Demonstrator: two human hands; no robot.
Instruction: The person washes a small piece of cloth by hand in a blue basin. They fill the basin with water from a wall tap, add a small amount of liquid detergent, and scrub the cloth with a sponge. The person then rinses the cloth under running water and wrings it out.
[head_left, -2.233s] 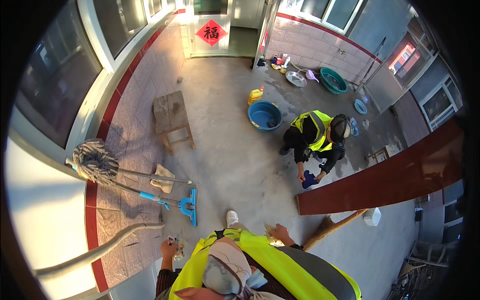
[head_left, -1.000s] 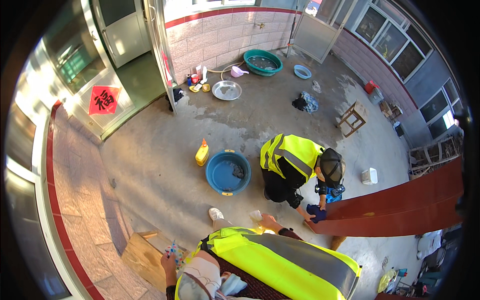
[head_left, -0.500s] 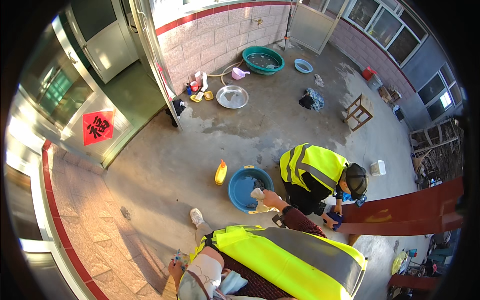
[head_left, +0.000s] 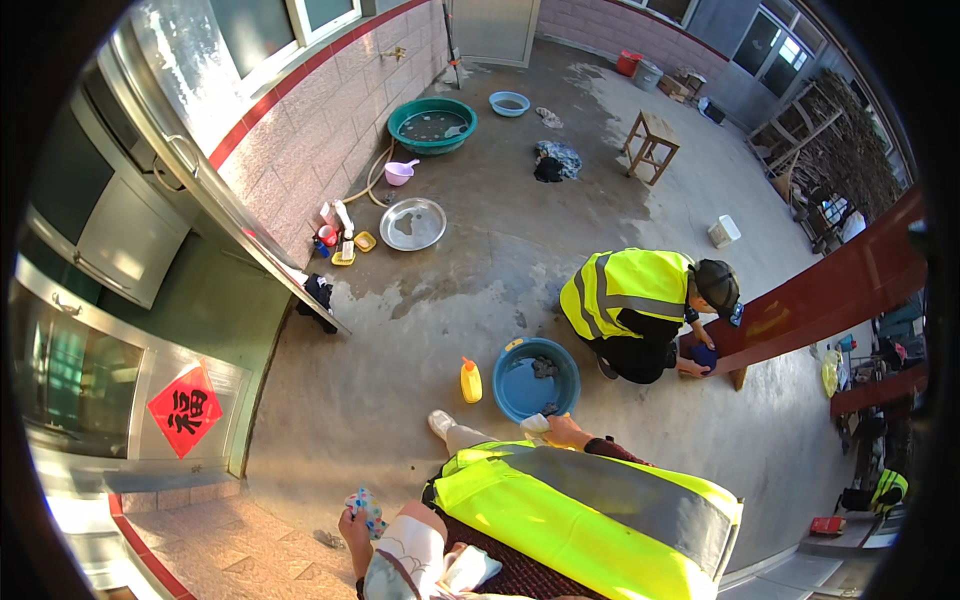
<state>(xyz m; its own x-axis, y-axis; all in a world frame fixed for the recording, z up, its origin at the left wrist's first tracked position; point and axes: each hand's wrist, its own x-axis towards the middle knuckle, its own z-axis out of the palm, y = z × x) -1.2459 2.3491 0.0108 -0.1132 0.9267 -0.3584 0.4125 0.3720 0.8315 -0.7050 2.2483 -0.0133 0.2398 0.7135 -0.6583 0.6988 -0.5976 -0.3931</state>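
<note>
Right hand: clamped on a pale cloth, at the near rim of the blue basin.
Left hand: closed around a small multicoloured object, near left.
Progress: cloth not yet dipped; basin water, yellow bottle untouched.

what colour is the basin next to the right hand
Blue, with yellow handles; the basin shows best in the head view, by the right hand.

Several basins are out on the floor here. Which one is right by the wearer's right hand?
The blue basin with the yellow bottle beside it; the right hand holds a pale cloth at its near rim. The green, metal and small blue basins lie far off by the wall.
</note>
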